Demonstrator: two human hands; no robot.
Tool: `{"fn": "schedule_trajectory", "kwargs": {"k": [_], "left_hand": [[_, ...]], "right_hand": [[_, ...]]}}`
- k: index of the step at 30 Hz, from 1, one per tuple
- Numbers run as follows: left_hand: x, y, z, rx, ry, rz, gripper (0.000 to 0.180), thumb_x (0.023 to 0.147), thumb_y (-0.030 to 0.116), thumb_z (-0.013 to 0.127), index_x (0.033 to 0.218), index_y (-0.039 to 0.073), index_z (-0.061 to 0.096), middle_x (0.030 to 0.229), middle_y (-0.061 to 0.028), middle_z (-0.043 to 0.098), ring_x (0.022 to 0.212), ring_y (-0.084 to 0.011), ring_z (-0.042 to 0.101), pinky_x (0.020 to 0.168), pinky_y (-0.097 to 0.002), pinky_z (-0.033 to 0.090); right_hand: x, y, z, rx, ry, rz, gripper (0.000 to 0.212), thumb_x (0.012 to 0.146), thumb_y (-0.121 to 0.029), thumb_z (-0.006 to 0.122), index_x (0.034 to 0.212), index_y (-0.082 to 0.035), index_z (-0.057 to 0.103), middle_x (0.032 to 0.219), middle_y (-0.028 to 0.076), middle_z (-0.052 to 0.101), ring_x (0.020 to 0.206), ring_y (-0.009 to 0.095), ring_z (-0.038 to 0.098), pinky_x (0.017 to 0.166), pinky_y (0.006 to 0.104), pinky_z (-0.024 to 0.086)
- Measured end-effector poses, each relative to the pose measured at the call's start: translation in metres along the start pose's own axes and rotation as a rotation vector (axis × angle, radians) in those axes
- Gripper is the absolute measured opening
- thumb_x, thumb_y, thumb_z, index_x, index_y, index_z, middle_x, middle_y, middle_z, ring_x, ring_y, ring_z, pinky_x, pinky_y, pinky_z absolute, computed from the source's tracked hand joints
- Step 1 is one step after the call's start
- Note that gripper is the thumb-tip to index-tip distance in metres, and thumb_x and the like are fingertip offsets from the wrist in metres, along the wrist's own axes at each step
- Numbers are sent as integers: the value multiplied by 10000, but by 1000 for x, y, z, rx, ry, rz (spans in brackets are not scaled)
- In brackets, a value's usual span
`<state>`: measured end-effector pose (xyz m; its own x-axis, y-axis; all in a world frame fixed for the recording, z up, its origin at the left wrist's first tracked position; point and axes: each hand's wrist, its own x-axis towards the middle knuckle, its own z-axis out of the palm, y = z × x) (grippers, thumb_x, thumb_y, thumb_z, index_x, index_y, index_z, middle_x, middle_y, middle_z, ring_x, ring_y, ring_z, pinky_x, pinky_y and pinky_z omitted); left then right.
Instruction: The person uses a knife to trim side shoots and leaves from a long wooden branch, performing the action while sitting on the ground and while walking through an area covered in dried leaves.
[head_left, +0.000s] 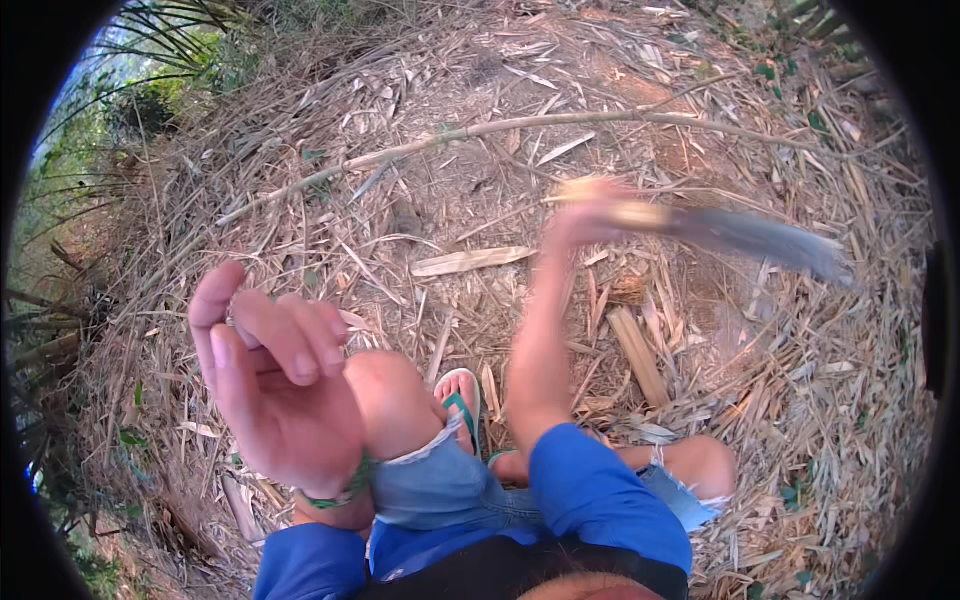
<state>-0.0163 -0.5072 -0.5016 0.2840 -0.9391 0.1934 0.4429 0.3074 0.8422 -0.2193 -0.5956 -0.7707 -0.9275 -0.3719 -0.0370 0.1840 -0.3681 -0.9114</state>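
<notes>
My left hand (285,385) is raised in front of my left knee, palm up. Its fingers are loosely bent and apart, and nothing lies in them. A green band (340,492) circles that wrist. Farther out, my right hand (588,215) is closed around the light-coloured handle of a machete (760,238). The dark, wide blade points to the right and slightly down, above the ground. Motion blurs both the blade and the right hand, so single fingers there do not show clearly.
A long thin pole (470,132) lies across the littered ground beyond my hands. A flat pale wood strip (472,262) lies nearer, and a short split piece (637,355) sits right of my feet. Dry leaves and chips surround me; green plants (140,105) stand at far left.
</notes>
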Motion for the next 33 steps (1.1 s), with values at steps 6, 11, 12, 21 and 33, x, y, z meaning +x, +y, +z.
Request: {"fn": "schedule_trajectory", "kwargs": {"k": [6,11,12,21,33], "left_hand": [[1,-28,-5,97,-139,-123,264,965,67,495,1197,-59,514,661,-42,537,550,-97,497,533,-249,448],[8,-28,7,281,-382,-396,168,903,81,632,1041,-15,624,683,-34,582,590,-69,536,548,-230,443],[9,-29,8,387,-560,-356,129,853,86,688,956,16,656,677,-29,587,571,-79,546,518,-244,433],[-17,3,9,399,-1341,-124,215,809,205,752,928,41,680,675,-40,596,548,-198,587,484,-309,411],[-24,-18,19,501,-1383,-232,258,814,197,723,990,36,623,697,-77,590,604,-281,601,530,-378,462]], "right_hand": [[-73,125,-69,-26,-273,1271,130,804,-111,578,734,-63,480,602,81,498,500,241,522,512,392,482],[21,-59,-50,-366,-138,740,105,745,-92,605,782,-36,523,696,102,548,598,242,596,643,417,546],[53,-83,-55,-284,-180,597,105,753,-117,620,766,-51,539,735,116,564,675,256,623,701,443,554],[35,-57,-9,72,42,-115,307,854,-138,641,1074,18,495,868,98,555,701,194,608,721,374,563],[30,-94,-36,-158,-198,461,277,816,-102,566,1071,-1,528,779,95,585,824,213,620,792,398,519]]}}
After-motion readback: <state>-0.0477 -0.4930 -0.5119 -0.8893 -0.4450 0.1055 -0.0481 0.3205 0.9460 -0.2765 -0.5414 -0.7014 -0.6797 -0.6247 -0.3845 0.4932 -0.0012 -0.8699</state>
